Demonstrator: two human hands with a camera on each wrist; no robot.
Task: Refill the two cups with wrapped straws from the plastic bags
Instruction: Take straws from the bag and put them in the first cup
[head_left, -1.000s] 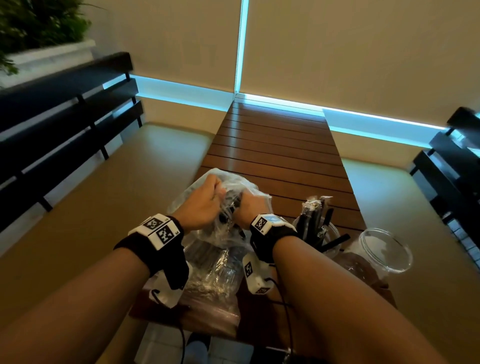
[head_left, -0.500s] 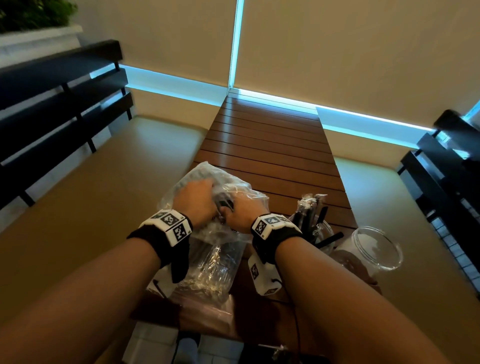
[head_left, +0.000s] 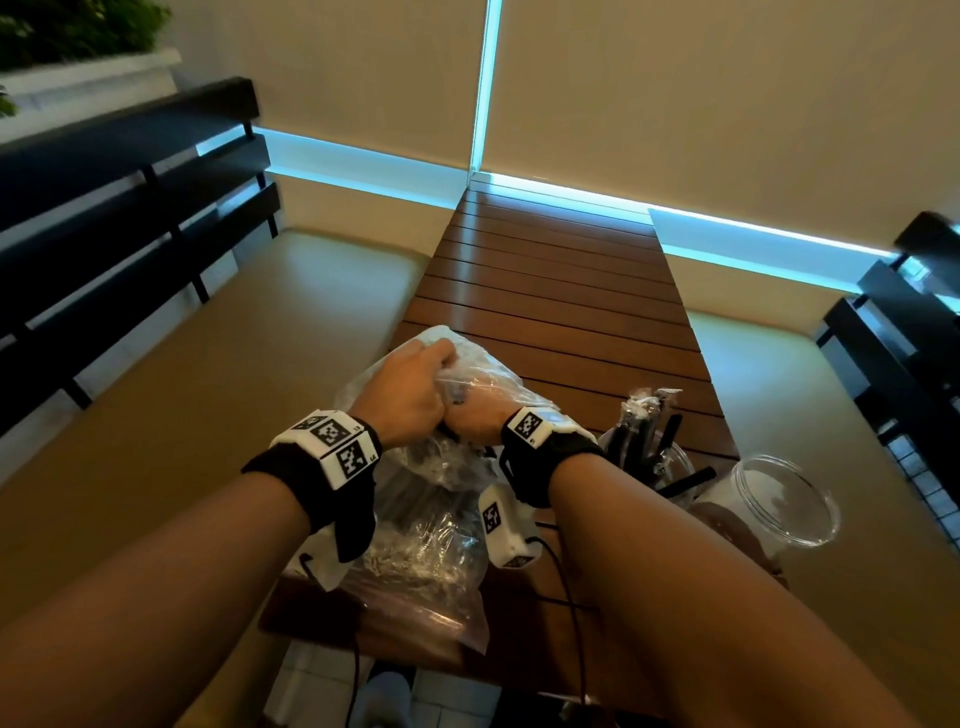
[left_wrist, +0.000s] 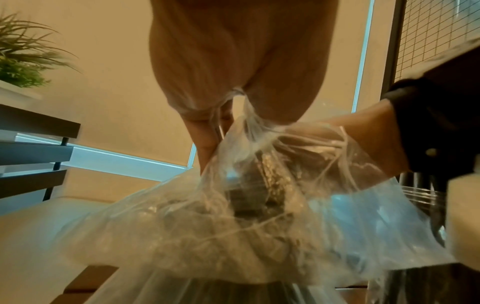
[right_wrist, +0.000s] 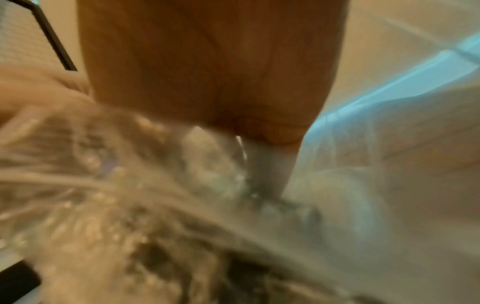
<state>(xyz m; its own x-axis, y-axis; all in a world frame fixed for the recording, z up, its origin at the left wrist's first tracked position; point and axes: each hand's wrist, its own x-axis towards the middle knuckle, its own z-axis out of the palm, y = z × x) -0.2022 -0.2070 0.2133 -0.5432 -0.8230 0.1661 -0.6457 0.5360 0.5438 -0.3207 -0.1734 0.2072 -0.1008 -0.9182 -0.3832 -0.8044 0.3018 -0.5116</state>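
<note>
A clear plastic bag (head_left: 410, 467) of dark wrapped straws lies on the wooden table (head_left: 550, 291) in front of me. My left hand (head_left: 410, 395) grips the bag's upper film; in the left wrist view the plastic bag (left_wrist: 233, 216) is bunched between its fingers. My right hand (head_left: 480, 421) reaches into the bag's mouth, its fingers hidden by plastic; the right wrist view shows only blurred film (right_wrist: 182, 205) over it. To the right stands a clear cup (head_left: 649, 462) holding several dark wrapped straws (head_left: 641, 421). An empty clear cup (head_left: 784, 499) sits further right.
A second flat plastic bag (head_left: 415, 587) lies at the table's near edge beneath my wrists. Beige bench seats flank the table, with black slatted backrests (head_left: 104, 218) left and right. Roller blinds close off the far end.
My left hand has shifted up and to the far side of the bag, pulling the film. My right hand has pushed deeper under the plastic.
</note>
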